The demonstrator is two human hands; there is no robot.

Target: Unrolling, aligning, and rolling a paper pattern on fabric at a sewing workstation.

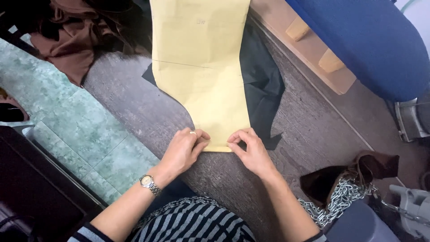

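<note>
Yellow paper pattern piece (201, 71) laid lengthwise over black fabric (262, 85) on grey worktop (121, 96). Near edge pinched at both corners: left hand (181, 151) closed on left corner, right hand (251, 150) closed on right. Step judged: alignment of pattern on fabric. Next move calls for flat, square paper; slippage to be avoided.

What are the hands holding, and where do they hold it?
Both hands, left hand and right hand, pinch the near bottom edge of the yellow paper pattern.
</note>
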